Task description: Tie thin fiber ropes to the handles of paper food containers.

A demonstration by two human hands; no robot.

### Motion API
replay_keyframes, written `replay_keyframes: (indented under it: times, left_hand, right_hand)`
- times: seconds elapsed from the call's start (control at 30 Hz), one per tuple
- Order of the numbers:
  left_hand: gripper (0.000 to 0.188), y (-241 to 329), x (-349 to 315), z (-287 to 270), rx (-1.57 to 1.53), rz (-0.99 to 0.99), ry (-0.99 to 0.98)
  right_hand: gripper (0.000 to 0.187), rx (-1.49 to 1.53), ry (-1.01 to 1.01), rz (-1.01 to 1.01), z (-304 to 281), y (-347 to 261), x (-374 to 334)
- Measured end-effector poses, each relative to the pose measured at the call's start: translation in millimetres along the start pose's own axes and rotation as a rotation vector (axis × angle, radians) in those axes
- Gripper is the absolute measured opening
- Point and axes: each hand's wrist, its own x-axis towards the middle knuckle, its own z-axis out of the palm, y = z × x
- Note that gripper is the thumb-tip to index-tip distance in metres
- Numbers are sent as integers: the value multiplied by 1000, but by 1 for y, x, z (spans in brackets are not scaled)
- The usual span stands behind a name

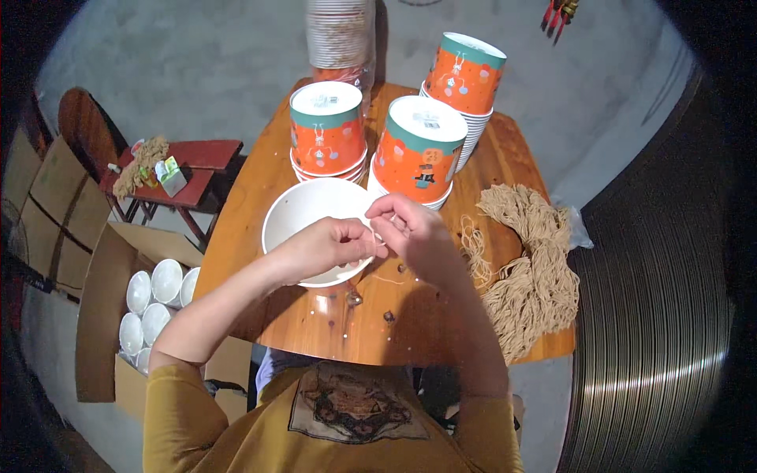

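A white paper bucket (pixel 293 217) lies with its mouth toward me on the wooden table (pixel 315 335). At the right side of its rim, my left hand (pixel 319 248) is closed in a pinch on a thin, pale string (pixel 377 236). Just to the right, my right hand (pixel 419 232) pinches the same string, its fingers curled close to the left fingertips. A loose tail of the string hangs below the hands. Whether the string passes through the rim is hidden by my fingers.
Orange-and-green paper buckets (pixel 426 162) stand upside down in stacks behind my hands. Bundles of tan string (pixel 528 260) lie at the table's right. A wrapped bucket stack (pixel 339 35) rises at the back. Left of the table, a cardboard box (pixel 102 315) holds several white buckets.
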Motion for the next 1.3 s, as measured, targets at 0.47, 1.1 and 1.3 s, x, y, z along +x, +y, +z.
replay_keyframes:
  times: [0.47,1.1,1.3]
  left_hand:
    - [20,9,9,0,-141,-80,-111]
    - [17,6,12,1,-535,-220,-132]
    - [20,-2,7,6,-266,9,-75]
  right_hand:
    - [7,-24,316,-302,12,44,-34]
    - [16,-261,465,-536,42,36,-42]
    - [19,4,404,-9,30,25,-51]
